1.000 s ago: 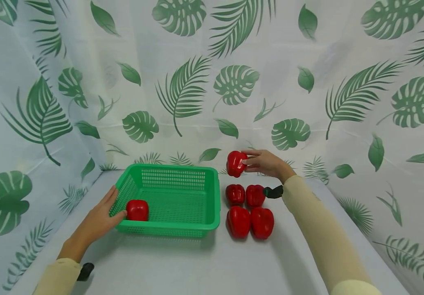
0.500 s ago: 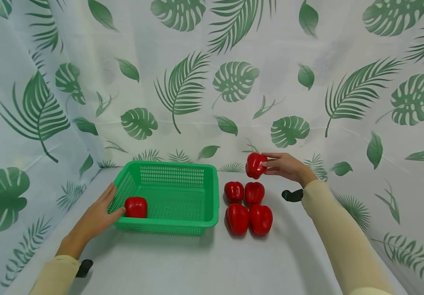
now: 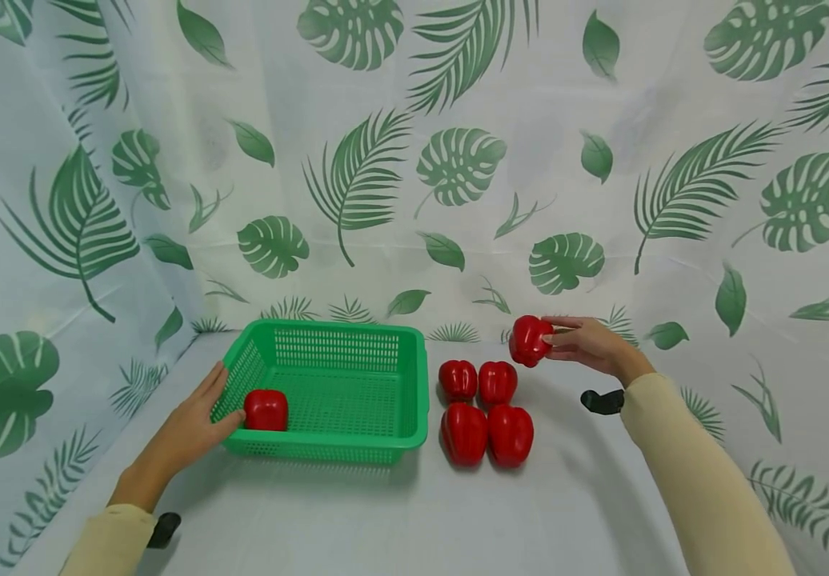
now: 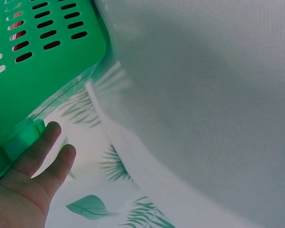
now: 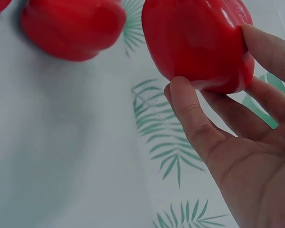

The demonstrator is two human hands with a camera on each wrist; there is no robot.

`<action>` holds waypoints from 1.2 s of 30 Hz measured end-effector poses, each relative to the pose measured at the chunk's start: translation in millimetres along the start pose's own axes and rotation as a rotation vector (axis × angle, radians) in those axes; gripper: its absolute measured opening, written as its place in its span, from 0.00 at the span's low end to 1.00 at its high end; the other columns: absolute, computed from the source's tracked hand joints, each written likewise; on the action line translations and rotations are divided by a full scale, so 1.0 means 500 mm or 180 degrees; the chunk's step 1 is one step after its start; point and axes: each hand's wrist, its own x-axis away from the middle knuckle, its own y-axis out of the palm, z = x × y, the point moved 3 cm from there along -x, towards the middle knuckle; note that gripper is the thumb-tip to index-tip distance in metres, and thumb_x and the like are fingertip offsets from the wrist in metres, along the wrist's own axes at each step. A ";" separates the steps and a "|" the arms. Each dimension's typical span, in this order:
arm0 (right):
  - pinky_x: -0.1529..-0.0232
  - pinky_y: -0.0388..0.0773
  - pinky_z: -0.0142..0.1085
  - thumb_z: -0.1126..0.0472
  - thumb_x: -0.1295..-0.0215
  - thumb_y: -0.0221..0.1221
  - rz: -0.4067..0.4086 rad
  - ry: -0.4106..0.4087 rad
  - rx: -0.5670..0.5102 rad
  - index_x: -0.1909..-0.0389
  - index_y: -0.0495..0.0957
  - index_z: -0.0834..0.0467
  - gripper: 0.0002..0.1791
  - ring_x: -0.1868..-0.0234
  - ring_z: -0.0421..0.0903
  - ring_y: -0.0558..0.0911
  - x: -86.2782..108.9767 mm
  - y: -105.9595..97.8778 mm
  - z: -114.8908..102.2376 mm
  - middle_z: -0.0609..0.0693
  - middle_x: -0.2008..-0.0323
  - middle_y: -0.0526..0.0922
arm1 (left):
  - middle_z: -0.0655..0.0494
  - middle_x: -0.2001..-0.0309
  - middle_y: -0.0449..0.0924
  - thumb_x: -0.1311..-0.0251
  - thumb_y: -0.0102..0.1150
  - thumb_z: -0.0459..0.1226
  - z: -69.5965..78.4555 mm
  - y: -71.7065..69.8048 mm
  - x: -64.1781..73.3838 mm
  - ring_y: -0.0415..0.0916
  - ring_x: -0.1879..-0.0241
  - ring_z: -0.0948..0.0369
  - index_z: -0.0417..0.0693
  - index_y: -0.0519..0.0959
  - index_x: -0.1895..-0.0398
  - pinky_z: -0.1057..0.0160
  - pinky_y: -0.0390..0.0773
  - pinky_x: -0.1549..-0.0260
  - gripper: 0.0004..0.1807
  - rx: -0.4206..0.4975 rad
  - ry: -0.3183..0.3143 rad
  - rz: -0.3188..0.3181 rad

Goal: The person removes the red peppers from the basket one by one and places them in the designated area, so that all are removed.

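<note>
In the head view, my right hand (image 3: 587, 344) holds a shiny red bell pepper (image 3: 527, 341) by its side, raised above the table at the back right. The right wrist view shows the thumb and fingers pinching this bell pepper (image 5: 199, 45). Several more red bell peppers (image 3: 464, 433) stand grouped in two rows right of the green plastic basket (image 3: 314, 442). One bell pepper (image 3: 266, 410) sits inside the basket at its front left corner. My left hand (image 3: 187, 424) rests at the basket's left rim, its fingers straight in the left wrist view.
A white table (image 3: 328, 520) carries the basket and bell peppers. Behind and beside it hangs a white curtain (image 3: 386, 280) with green leaf prints. Dark straps or mounts (image 3: 602, 402) show at both wrists.
My right hand has carried the held bell pepper rightward and slightly lower, away from the basket. My left hand, the basket and the grouped bell peppers stay in place.
</note>
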 end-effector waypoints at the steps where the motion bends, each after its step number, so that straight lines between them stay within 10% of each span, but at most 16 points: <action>1: 0.43 0.85 0.42 0.62 0.20 0.61 0.0009 0.0013 -0.0003 0.15 0.50 0.66 0.42 0.43 0.54 0.83 0.002 -0.003 0.004 0.72 0.24 0.61 | 0.29 0.16 0.43 0.25 0.58 0.51 0.001 -0.001 0.000 0.50 0.23 0.26 0.24 0.49 0.18 0.21 0.60 0.34 0.50 -0.0002 -0.0003 -0.0005; 36: 0.33 0.77 0.55 0.64 0.22 0.61 -0.0019 0.0473 0.0038 0.15 0.51 0.67 0.42 0.34 0.62 0.74 0.005 0.009 0.162 0.74 0.22 0.57 | 0.30 0.16 0.41 0.24 0.57 0.51 -0.001 -0.002 -0.004 0.49 0.22 0.25 0.24 0.48 0.18 0.21 0.58 0.33 0.50 -0.0049 -0.0035 -0.0077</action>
